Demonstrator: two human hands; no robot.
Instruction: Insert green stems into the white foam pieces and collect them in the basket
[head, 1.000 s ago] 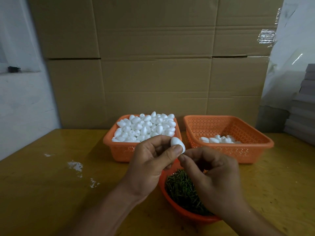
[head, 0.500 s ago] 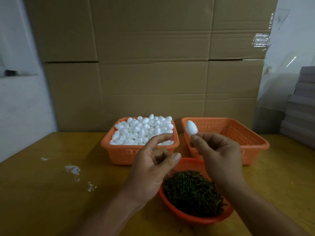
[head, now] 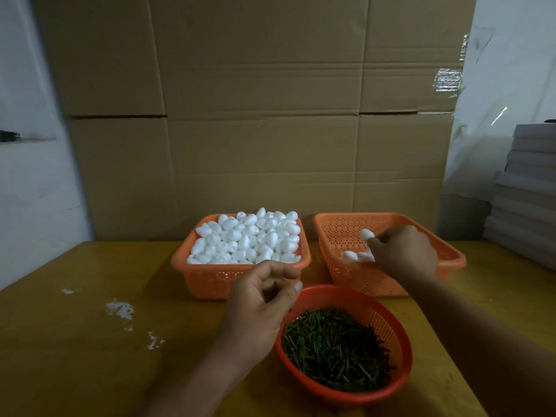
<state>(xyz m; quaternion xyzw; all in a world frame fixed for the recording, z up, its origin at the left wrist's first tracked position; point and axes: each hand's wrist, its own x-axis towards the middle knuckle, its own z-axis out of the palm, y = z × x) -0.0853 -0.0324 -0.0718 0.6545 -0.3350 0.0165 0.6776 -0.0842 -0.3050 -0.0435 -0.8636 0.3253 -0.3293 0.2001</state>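
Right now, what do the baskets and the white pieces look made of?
Baskets: orange moulded plastic, judging by the perforated walls and slight sheen. White pieces: likely foam, matte, smooth and egg-shaped. Table: probably yellowish varnished wood, with faint glare.

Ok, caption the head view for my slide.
Right hand holds a stemmed foam piece over the collection basket; left hand hovers empty beside the stem bowl.

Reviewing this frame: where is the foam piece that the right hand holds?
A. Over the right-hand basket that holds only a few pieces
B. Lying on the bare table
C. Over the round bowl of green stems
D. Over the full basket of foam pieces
A: the right hand pinches the foam piece above the right-hand basket, where a few finished pieces lie; the left hand holds nothing.
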